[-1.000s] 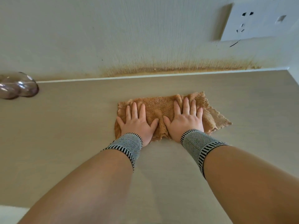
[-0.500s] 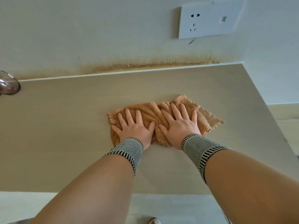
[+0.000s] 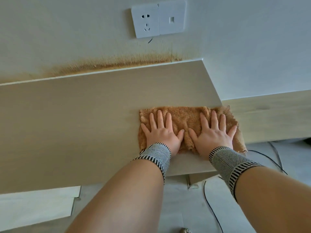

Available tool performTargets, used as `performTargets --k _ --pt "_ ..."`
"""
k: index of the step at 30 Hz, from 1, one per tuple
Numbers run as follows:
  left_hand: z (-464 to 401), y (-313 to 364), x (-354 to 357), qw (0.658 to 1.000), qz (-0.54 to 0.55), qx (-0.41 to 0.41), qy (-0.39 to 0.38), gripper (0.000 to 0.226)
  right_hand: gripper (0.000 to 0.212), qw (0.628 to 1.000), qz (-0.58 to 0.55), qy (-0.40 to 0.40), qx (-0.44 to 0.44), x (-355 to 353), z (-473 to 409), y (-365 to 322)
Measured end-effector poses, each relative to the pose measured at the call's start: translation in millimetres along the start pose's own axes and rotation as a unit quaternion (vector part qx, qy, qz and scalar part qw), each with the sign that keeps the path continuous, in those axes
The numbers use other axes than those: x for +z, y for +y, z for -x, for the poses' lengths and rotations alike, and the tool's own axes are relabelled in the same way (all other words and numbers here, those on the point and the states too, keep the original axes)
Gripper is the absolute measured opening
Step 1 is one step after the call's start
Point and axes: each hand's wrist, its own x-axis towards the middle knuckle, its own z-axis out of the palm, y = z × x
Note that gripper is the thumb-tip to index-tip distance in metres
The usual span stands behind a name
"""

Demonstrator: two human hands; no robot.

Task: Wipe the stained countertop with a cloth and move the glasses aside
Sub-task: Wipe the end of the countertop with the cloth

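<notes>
An orange-brown terry cloth [image 3: 184, 117] lies flat at the right end of the pale wooden countertop [image 3: 75, 125], its right side hanging over the counter's end. My left hand [image 3: 162, 132] presses on the cloth's left half with fingers straight and spread. My right hand [image 3: 214, 132] presses flat on its right half in the same way. Both wrists wear striped grey bands. No glasses are in view.
A brown stain [image 3: 107, 64] runs along the wall just above the counter's back edge. A white socket and switch plate [image 3: 159, 21] sits on the wall above. A lower wooden ledge [image 3: 269, 115] lies to the right. Black cables [image 3: 269, 158] trail on the floor below.
Both hands have slid the cloth rightward along the counter to its right end. The glass seen at the far left has left the view.
</notes>
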Motion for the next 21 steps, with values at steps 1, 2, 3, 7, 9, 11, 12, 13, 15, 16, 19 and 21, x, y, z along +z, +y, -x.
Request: performTargets --k 1,2,3,7,9,11,12,13,15,16,19,21 --pt "8 -2 2 1.000 -0.006 0.011 -0.006 0.078 0.082 1.000 -0.005 -0.008 0.016 1 6 1" --pt "15 -6 4 1.000 -0.010 0.022 -0.009 0.077 0.083 0.999 -0.010 -0.016 0.030 2 12 0" --pt "23 -11 6 0.999 -0.010 0.032 -0.010 0.077 0.085 0.999 -0.013 -0.021 0.042 4 18 -3" --pt "47 -37 13 0.998 -0.004 0.058 -0.006 0.074 0.086 0.997 -0.011 -0.022 0.069 10 42 -19" --pt "57 -53 14 0.998 -0.002 0.061 -0.002 0.073 0.086 0.997 -0.010 -0.023 0.070 14 53 -33" --pt "66 -74 15 0.998 -0.001 0.057 0.003 0.073 0.086 0.998 -0.006 -0.025 0.060 19 63 -52" --pt "71 -86 15 0.999 0.000 0.053 0.004 0.073 0.087 0.998 -0.001 -0.026 0.052 21 68 -62" --pt "74 -98 15 0.999 0.000 0.049 0.008 0.073 0.087 0.999 0.003 -0.026 0.044 24 72 -72" --pt "81 -121 15 0.999 0.004 0.039 0.012 0.073 0.086 0.999 0.007 -0.025 0.029 28 80 -93" --pt "85 -132 14 0.999 0.005 0.034 0.012 0.073 0.086 0.999 0.009 -0.023 0.020 31 83 -103" --pt "92 -166 10 1.000 -0.007 0.026 0.006 0.071 0.084 1.000 0.012 -0.025 -0.010 37 91 -138" --pt "94 -186 8 0.999 -0.012 0.032 -0.006 0.067 0.080 0.999 0.015 -0.032 -0.035 42 95 -163"
